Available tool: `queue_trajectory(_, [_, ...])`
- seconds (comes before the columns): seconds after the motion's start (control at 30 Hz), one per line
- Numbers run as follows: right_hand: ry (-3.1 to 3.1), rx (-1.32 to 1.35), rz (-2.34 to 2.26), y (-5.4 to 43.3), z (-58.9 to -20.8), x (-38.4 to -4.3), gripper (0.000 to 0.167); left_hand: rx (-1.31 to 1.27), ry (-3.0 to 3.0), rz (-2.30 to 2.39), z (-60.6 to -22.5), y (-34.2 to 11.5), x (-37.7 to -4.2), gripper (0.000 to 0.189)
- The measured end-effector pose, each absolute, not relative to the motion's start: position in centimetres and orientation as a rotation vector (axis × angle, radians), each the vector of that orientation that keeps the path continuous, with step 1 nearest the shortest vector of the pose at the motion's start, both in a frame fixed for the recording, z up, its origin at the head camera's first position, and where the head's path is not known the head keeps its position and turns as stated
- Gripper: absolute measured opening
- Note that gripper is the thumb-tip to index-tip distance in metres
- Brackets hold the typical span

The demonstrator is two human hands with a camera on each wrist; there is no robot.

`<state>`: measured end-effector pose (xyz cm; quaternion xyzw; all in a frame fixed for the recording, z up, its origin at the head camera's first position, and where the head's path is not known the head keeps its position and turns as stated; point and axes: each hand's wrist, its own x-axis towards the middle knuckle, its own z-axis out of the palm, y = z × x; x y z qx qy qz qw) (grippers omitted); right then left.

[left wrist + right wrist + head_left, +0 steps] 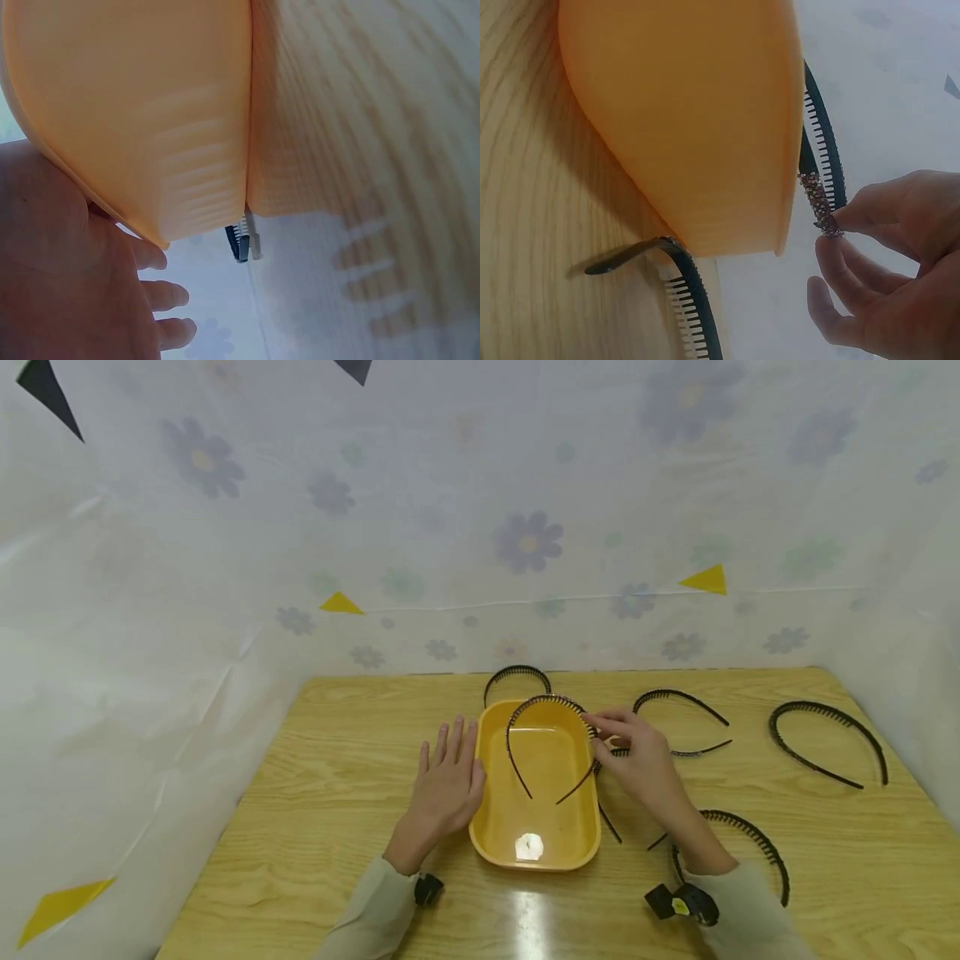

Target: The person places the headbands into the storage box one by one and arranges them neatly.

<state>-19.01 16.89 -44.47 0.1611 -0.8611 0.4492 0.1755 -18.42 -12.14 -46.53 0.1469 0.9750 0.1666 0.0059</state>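
My right hand [637, 760] pinches a black toothed headband [551, 697] between thumb and fingers, holding it over the yellow plastic tub [555, 831]. In the right wrist view, the pinched part of this headband [821, 202] carries sparkly beads. My left hand [446, 785] lies with straight fingers against the tub's left rim; the left wrist view shows its fingers [171, 295] extending past the tub's edge. Beside the tub's right wall lies another headband [610, 824], partly hidden by my right hand and the tub. The visible tub floor holds only a light reflection.
More black headbands lie on the wooden table [315, 827]: one behind the tub [517, 668], one right of my hand [675, 692], one at far right [813, 705], one partly under my right forearm [765, 843]. A flowered sheet [450, 527] hangs behind the table.
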Motion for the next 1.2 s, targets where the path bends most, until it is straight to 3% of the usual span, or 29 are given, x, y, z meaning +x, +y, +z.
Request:
queue_trajectory(0.67, [-2.526, 0.536, 1.148, 13.9, -46.2, -19.3, 0.035, 0.429, 3.043, 0.484, -46.3, -12.4, -18.4, 0.059])
queue_trajectory(1.2, [-2.593, 0.613, 0.752, 12.4, -47.2, -19.9, 0.035, 0.423, 3.040, 0.497, -46.4, -12.1, -18.5, 0.059])
